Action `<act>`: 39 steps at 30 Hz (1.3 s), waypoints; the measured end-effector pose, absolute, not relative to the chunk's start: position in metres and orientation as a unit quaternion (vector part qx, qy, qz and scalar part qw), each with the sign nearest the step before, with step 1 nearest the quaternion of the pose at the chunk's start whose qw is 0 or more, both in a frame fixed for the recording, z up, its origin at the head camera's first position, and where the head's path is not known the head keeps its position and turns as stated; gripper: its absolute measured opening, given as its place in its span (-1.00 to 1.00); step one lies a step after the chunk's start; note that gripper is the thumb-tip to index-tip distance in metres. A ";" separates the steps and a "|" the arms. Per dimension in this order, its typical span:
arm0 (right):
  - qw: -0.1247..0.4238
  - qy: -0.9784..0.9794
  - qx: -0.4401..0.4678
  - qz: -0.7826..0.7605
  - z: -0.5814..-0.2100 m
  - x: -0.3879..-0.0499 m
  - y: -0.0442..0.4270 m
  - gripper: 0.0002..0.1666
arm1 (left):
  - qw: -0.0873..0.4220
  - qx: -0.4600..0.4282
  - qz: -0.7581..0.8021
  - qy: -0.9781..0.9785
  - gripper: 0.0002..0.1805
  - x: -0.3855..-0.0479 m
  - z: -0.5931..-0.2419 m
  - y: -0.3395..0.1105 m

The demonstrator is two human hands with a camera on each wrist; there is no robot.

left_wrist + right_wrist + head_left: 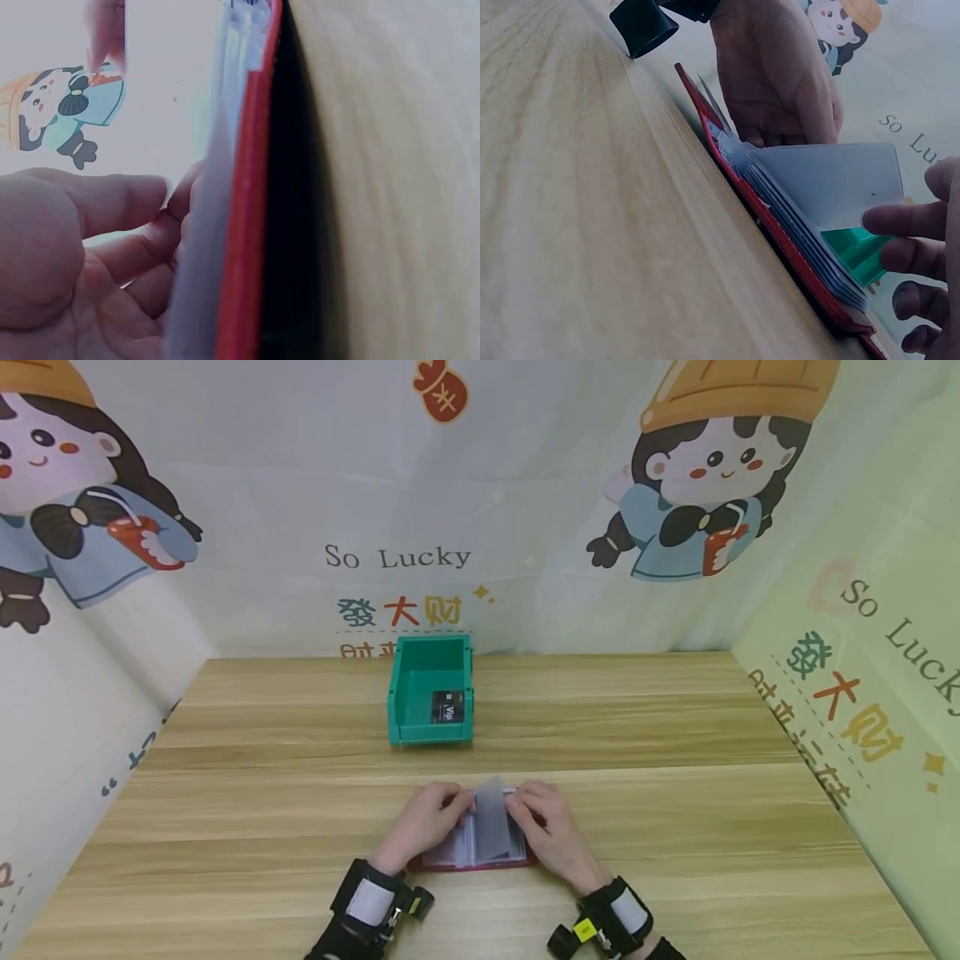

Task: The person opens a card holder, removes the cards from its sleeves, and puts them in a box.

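A red-covered card holder [472,865] with clear plastic sleeves lies opened on the wooden table. One translucent sleeve [492,820] stands up from its middle; in the right wrist view this raised sleeve [847,184] has the right hand's fingertips at its edge. My left hand [427,817] grips the holder's left side; in the left wrist view the left hand [97,255] has thumb and fingers bent at the sleeves beside the red cover [244,225]. My right hand [551,831] is at the right half, fingers partly bent, touching the raised sleeve.
A green bin [431,733] stands behind the holder near the table's back edge, with a black card marked Vip [447,707] inside. Printed cloth [525,510] hangs behind and at both sides of the wooden table [675,735].
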State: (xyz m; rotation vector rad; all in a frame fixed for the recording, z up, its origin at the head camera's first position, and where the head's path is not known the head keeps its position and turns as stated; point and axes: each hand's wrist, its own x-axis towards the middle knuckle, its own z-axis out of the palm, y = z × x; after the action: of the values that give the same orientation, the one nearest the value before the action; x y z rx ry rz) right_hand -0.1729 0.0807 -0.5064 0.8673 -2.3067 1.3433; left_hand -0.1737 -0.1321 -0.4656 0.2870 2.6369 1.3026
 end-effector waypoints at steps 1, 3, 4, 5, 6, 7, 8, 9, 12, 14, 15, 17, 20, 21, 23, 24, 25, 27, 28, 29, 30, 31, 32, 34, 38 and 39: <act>0.154 -0.808 0.310 0.478 -0.506 -0.173 0.081 -0.74 | 0.095 0.094 0.442 0.887 -0.65 -0.174 -0.465 -0.132; 0.129 -0.804 0.321 0.484 -0.505 -0.172 0.082 -0.73 | 0.100 0.086 0.447 0.885 -0.57 -0.174 -0.464 -0.132; 0.116 -0.804 0.325 0.484 -0.505 -0.171 0.082 -0.73 | 0.102 0.080 0.448 0.885 -0.53 -0.175 -0.464 -0.132; 0.105 -0.805 0.329 0.483 -0.504 -0.171 0.083 -0.72 | 0.104 0.075 0.449 0.884 -0.49 -0.174 -0.463 -0.132; 0.097 -0.807 0.334 0.478 -0.504 -0.171 0.082 -0.71 | 0.106 0.068 0.449 0.885 -0.45 -0.174 -0.463 -0.131; 0.089 -0.808 0.339 0.473 -0.504 -0.171 0.082 -0.70 | 0.109 0.061 0.450 0.884 -0.44 -0.174 -0.462 -0.131; 0.085 -0.811 0.343 0.465 -0.504 -0.170 0.082 -0.70 | 0.111 0.055 0.450 0.885 -0.42 -0.173 -0.461 -0.131; 0.081 -0.815 0.347 0.458 -0.504 -0.170 0.081 -0.70 | 0.112 0.047 0.449 0.885 -0.41 -0.173 -0.461 -0.131; 0.072 -0.826 0.352 0.434 -0.504 -0.169 0.081 -0.70 | 0.112 0.030 0.447 0.887 -0.41 -0.173 -0.460 -0.130; 0.067 -0.833 0.354 0.419 -0.503 -0.169 0.080 -0.69 | 0.108 0.023 0.449 0.887 -0.43 -0.173 -0.459 -0.131; 0.067 -0.836 0.357 0.411 -0.503 -0.168 0.079 -0.69 | 0.105 0.021 0.452 0.885 -0.44 -0.173 -0.459 -0.131; 0.069 -0.840 0.366 0.395 -0.503 -0.168 0.079 -0.67 | 0.101 0.019 0.462 0.881 -0.43 -0.173 -0.457 -0.132; 0.076 -0.846 0.378 0.367 -0.503 -0.168 0.078 -0.65 | 0.100 0.021 0.476 0.874 -0.46 -0.172 -0.456 -0.133; 0.078 -0.849 0.381 0.359 -0.504 -0.168 0.078 -0.64 | 0.100 0.023 0.478 0.872 -0.48 -0.172 -0.456 -0.134; 0.078 -0.855 0.382 0.342 -0.505 -0.168 0.077 -0.64 | 0.097 0.034 0.474 0.874 -0.57 -0.172 -0.456 -0.135; 0.077 -0.859 0.381 0.333 -0.505 -0.168 0.077 -0.64 | 0.094 0.039 0.470 0.877 -0.64 -0.173 -0.456 -0.136; 0.076 -0.862 0.380 0.326 -0.505 -0.168 0.076 -0.65 | 0.089 0.045 0.465 0.879 -0.70 -0.173 -0.456 -0.138; 0.074 -0.868 0.379 0.313 -0.506 -0.168 0.076 -0.65 | 0.077 0.055 0.449 0.889 -0.76 -0.175 -0.455 -0.141; 0.074 -0.870 0.378 0.307 -0.506 -0.168 0.075 -0.66 | 0.070 0.059 0.438 0.894 -0.74 -0.175 -0.455 -0.143; 0.074 -0.872 0.376 0.304 -0.505 -0.168 0.075 -0.65 | 0.064 0.061 0.429 0.899 -0.73 -0.175 -0.455 -0.144; 0.075 -0.873 0.375 0.303 -0.505 -0.168 0.075 -0.65 | 0.058 0.061 0.419 0.904 -0.73 -0.176 -0.454 -0.145; 0.077 -0.873 0.372 0.307 -0.505 -0.168 0.075 -0.64 | 0.051 0.060 0.407 0.910 -0.75 -0.175 -0.454 -0.146; 0.080 -0.872 0.368 0.312 -0.505 -0.168 0.075 -0.64 | 0.048 0.058 0.395 0.916 -0.79 -0.175 -0.453 -0.147; 0.095 -0.871 0.357 0.324 -0.505 -0.167 0.075 -0.63 | 0.041 0.049 0.375 0.925 -0.89 -0.173 -0.453 -0.148; 0.131 -0.877 0.321 0.334 -0.506 -0.167 0.075 -0.62 | 0.044 0.023 0.361 0.931 -0.76 -0.170 -0.450 -0.149; 0.138 -0.882 0.309 0.328 -0.506 -0.167 0.075 -0.62 | 0.046 0.017 0.360 0.932 -0.73 -0.169 -0.450 -0.149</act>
State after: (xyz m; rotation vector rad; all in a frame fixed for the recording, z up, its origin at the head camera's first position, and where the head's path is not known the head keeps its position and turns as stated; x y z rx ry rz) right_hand -0.1673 0.0748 -0.5059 0.8934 -2.5506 0.9483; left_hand -0.1690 -0.1488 -0.4501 0.0529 2.8444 1.1003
